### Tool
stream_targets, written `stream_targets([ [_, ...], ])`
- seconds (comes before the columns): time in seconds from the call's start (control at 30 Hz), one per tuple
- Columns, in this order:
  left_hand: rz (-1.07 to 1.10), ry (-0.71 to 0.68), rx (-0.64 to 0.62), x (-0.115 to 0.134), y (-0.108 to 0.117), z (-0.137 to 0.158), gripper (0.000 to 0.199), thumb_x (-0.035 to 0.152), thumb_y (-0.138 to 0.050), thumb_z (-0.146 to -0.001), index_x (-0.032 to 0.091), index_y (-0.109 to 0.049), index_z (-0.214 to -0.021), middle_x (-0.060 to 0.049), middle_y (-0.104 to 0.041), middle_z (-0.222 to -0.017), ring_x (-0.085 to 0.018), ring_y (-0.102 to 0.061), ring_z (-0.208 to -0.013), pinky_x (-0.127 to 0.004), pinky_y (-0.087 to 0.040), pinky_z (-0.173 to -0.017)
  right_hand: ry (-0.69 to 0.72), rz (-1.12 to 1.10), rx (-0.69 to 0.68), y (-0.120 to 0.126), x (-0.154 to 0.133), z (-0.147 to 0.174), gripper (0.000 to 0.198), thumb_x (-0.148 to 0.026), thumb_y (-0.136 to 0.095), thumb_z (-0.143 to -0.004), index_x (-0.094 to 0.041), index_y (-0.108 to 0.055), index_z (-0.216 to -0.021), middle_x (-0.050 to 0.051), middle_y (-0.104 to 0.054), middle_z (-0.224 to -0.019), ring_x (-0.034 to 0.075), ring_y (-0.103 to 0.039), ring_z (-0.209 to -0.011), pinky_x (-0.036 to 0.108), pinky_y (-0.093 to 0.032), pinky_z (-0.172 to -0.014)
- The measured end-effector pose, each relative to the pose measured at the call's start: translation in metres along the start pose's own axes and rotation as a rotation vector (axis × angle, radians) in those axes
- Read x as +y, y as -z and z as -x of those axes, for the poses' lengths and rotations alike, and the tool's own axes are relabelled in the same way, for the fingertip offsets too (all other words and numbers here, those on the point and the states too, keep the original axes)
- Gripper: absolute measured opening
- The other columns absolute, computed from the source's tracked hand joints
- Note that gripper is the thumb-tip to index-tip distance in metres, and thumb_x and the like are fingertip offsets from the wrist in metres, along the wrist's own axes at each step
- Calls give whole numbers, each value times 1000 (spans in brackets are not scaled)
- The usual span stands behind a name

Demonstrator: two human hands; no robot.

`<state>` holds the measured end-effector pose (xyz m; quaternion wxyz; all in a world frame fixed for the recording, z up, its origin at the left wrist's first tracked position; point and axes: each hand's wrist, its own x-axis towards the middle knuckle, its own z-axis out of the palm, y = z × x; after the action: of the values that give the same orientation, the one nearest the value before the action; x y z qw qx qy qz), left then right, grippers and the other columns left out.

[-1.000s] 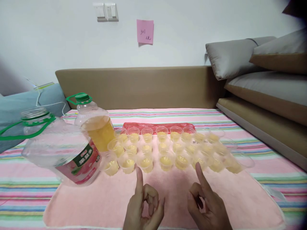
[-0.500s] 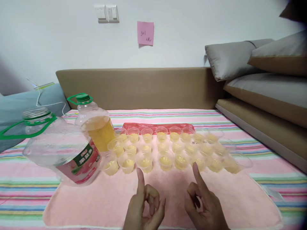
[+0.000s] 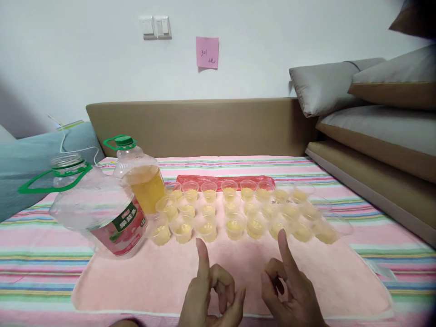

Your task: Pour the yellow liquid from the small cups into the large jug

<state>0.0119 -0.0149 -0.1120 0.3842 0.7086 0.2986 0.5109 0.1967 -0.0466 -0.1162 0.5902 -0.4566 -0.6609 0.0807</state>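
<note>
At the near edge of the towel (image 3: 143, 284), toward its middle, the left hand (image 3: 200, 297) and the right hand (image 3: 299, 295) are held raised. In each, one finger is extended and the others are loosely curled; the grip is partly open and nothing is held. The right fingertip overlaps a front-row cup in view; whether contact is made cannot be told.

Past the hands, clear plastic cups (image 3: 235, 227) are set out in three rows, eight being counted in the front one, across the far half of the towel and toward its far right corner. Pale yellow liquid (image 3: 256, 230) is found in every cup that can be made out, well below the rim; none is judged to be left dry. The back rows are partly masked by overlapping rims.

At the towel's left edge, the near bottle (image 3: 117, 229) is stood uncapped and appears drained; any residue cannot be confirmed. Behind it, toward the far left corner, the far bottle (image 3: 141, 177) is closed by a green cap (image 3: 124, 141) and roughly half filled with amber liquid (image 3: 150, 193), judged to be undispensed stock. Beyond the last row, a red plastic bag (image 3: 220, 180) is laid along the far edge.
</note>
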Motion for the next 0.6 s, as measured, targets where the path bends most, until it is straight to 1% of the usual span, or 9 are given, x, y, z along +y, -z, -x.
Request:
stream_targets([
  [0.13,12,39,-18,16,0,-1,108,18,-62,-105,43,21,-169,9,-57,-77,-10,-43,-56,-20,-39,-58,28,-1,3,2,-8,-2,88,-9,-46,-107,-24,1,-180,-8,-40,-70,10,-41,-53,18,-37,-51],
  [0.3,18,60,-8,30,7,-1,102,23,-62,-107,48,14,-170,9,-57,-78,-9,-44,-57,-20,-43,-64,3,-2,22,4,-19,-4,86,-11,-46,-109,-28,0,-180,-8,-42,-71,9,-44,-54,16,-39,-52],
  [0.43,-6,80,31,35,19,2,95,26,-61,-108,44,6,-173,9,-51,-75,-9,-45,-59,-18,-44,-64,-38,42,35,9,-22,-2,83,-16,-47,-112,-29,0,-180,-8,-41,-72,9,-44,-54,15,-41,-53],
  [0.53,-57,53,70,36,30,4,98,26,-62,-108,42,11,-173,9,-51,-76,-9,-46,-59,-18,-46,-63,-53,71,45,11,-21,1,83,-17,-48,-113,-25,1,-180,-8,-40,-72,9,-43,-54,15,-43,-55],
  [0.57,-81,22,75,37,36,4,100,26,-62,-108,42,12,-172,9,-52,-76,-9,-46,-58,-18,-46,-62,-48,69,44,12,-19,1,81,-17,-49,-113,-23,-4,-180,-8,-40,-72,9,-44,-54,15,-44,-55],
  [0.6,-111,-23,72,39,43,3,99,25,-62,-108,42,10,-173,9,-53,-76,-9,-46,-57,-18,-46,-61,-32,64,36,12,-18,1,75,-17,-49,-113,-22,-14,-179,-8,-40,-72,9,-44,-54,15,-43,-54],
])
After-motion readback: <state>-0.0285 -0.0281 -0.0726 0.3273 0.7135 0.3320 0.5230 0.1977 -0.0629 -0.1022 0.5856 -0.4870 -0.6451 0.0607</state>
